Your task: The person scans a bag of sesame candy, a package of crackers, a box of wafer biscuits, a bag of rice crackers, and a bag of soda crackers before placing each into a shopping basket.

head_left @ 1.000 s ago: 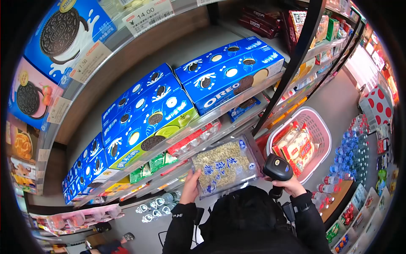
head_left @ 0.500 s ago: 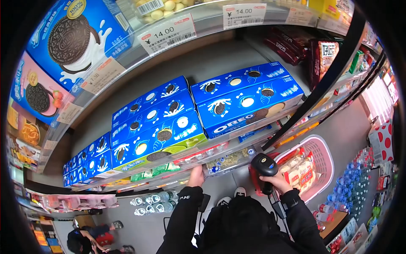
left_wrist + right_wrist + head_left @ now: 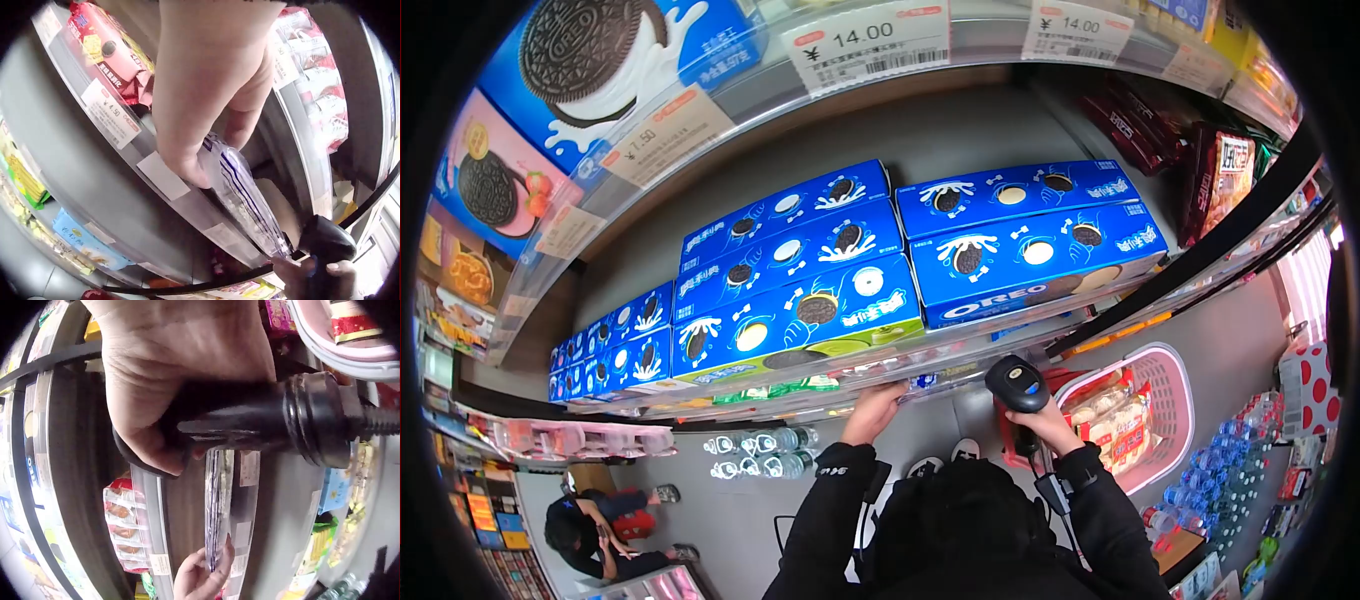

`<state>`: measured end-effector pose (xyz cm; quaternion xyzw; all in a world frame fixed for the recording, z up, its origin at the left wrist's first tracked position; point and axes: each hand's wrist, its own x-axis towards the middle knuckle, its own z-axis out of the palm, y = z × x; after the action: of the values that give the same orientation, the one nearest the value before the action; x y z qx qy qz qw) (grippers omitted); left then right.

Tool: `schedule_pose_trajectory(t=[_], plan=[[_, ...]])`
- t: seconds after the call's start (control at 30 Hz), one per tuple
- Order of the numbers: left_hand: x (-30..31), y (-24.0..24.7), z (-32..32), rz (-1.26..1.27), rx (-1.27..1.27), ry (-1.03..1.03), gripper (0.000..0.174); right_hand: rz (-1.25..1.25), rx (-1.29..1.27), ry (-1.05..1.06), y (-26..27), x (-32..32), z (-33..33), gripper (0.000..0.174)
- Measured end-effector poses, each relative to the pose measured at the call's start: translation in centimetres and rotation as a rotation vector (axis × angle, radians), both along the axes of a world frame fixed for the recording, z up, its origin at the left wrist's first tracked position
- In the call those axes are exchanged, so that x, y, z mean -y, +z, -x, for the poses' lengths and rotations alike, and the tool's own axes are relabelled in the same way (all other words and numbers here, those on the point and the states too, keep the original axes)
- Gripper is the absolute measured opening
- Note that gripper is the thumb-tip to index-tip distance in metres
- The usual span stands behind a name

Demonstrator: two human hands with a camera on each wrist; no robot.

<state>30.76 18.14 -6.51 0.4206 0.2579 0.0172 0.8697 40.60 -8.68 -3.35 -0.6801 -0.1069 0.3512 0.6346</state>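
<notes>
My left hand (image 3: pixel 876 412) pinches one end of a clear bag of pale snack pieces with blue-purple print (image 3: pixel 240 190). Turned on edge, the bag lies at the front of a lower shelf, above a row of price tags. From the head, only a sliver of it shows under the Oreo shelf. My right hand (image 3: pixel 1048 428) grips a black handheld barcode scanner (image 3: pixel 1017 384) by its handle, a cord running down from it. In the left wrist view, the right fingers (image 3: pixel 290 269) are right at the bag's far end. Past the scanner handle (image 3: pixel 231 419), the bag appears edge-on.
Blue Oreo boxes (image 3: pixel 800 265) fill the shelf above. A pink basket (image 3: pixel 1184 420) holding snack packs stands at the right, beyond a dark shelf post (image 3: pixel 1200 270). Water bottles (image 3: pixel 762 452) stand on the floor at left. A person (image 3: pixel 590 535) sits further back.
The bag has gone from face-up in front of me to on edge in the lower shelf, the left hand still holding it. The scanner stays in the right hand. The head view has shifted.
</notes>
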Motion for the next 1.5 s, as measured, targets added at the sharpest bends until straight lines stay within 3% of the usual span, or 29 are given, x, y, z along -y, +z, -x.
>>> schedule_pose_trajectory(t=[0.1, 0.17, 0.2, 0.23, 0.3, 0.33, 0.37, 0.47, 0.5, 0.57, 0.63, 0.7, 0.83, 0.9, 0.93, 0.97, 1.03, 1.07, 1.13, 1.17, 1.23, 1.5], plan=[[-0.5, -2.2, -0.9, -0.063, 0.001, -0.020, 0.035, 0.025, 0.064, -0.003, 0.3, -0.9, -0.3, 0.037], [-1.6, -6.8, -1.1, -0.047, -0.004, 0.014, 0.032, 0.055, 0.020, 0.127, -0.1, -0.7, -0.4, 0.036], [-2.0, -8.5, -1.0, -0.033, -0.011, 0.048, 0.029, 0.043, 0.080, 0.091, 1.4, -0.8, 0.2, 0.025], [-2.5, -9.1, -0.9, -0.027, -0.009, 0.038, 0.029, 0.025, 0.042, 0.079, 1.8, -0.6, 0.7, 0.024], [-3.3, -9.9, -0.5, -1.353, 0.123, -0.372, 0.038, 0.015, -0.059, 0.102, 2.3, 0.2, 1.7, 0.025], [-2.5, -7.3, -1.1, -1.458, 0.128, -0.433, 0.043, 0.058, 0.045, 0.095, 4.0, 0.2, 2.1, 0.026], [-2.3, -6.8, -1.3, -1.452, 0.137, -0.445, 0.043, 0.028, -0.014, 0.166, 2.7, 1.2, 2.2, 0.041], [-3.4, -8.2, -1.5, -1.887, -0.100, -0.750, 0.039, 0.114, -0.008, 0.205, 4.3, 2.2, 3.3, 0.042], [-3.2, -7.4, -1.9, -1.889, -0.085, -0.758, 0.039, 0.105, 0.036, 0.181, 4.5, 2.5, 3.7, 0.042], [-2.9, -5.9, -2.7, -1.672, -0.328, -0.598, 0.035, 0.097, 0.081, 0.142, 5.1, 2.9, 4.4, 0.043], [-2.0, -5.2, -2.8, -1.792, -0.398, -0.496, 0.035, 0.054, 0.106, 0.103, 5.5, 3.0, 5.0, 0.043], [-1.9, -4.2, -2.8, -1.356, -0.084, -0.161, 0.034, 0.079, 0.069, 0.139, 5.2, 3.3, 5.6, 0.047], [-1.8, -3.1, -3.4, -1.549, -0.098, -0.242, 0.031, 0.072, 0.156, 0.032, 6.6, 2.3, 7.3, 0.055], [-1.2, -1.9, -1.8, -1.346, -0.107, -0.372, 0.036, 0.073, 0.210, 0.102, 8.2, 1.5, 8.2, 0.055], [-0.3, -2.1, -0.8, -1.567, 0.136, -0.068, 0.041, 0.061, 0.251, 0.095, 8.8, 1.1, 8.7, 0.052], [0.6, 0.7, 0.6, -1.425, -0.099, -0.255, 0.043, 0.066, 0.253, 0.060, 9.4, 0.7, 9.2, 0.052], [0.9, -0.9, 2.8, -1.394, 0.220, -0.025, 0.038, -0.066, 0.201, 0.097, 10.4, 0.4, 10.6, 0.047], [0.9, -1.4, 4.0, -1.376, 0.254, -0.066, 0.038, -0.055, 0.221, 0.131, 9.8, 0.4, 11.3, 0.042], [0.5, -0.2, 6.1, -0.808, 0.200, -0.331, 0.032, -0.078, 0.290, 0.148, 9.4, 0.1, 12.7, 0.038], [0.1, -0.1, 7.1, -0.796, 0.219, -0.364, 0.032, -0.078, 0.324, 0.153, 9.7, -0.2, 13.4, 0.037], [-0.7, -0.4, 8.9, -0.528, 0.017, -0.703, 0.028, -0.034, 0.354, 0.145, 9.7, -0.2, 14.8, 0.037], [-1.4, -3.4, 11.9, -0.455, -0.056, -0.783, 0.026, 0.101, 0.206, 0.019, 9.5, 0.7, 19.8, 0.041]])
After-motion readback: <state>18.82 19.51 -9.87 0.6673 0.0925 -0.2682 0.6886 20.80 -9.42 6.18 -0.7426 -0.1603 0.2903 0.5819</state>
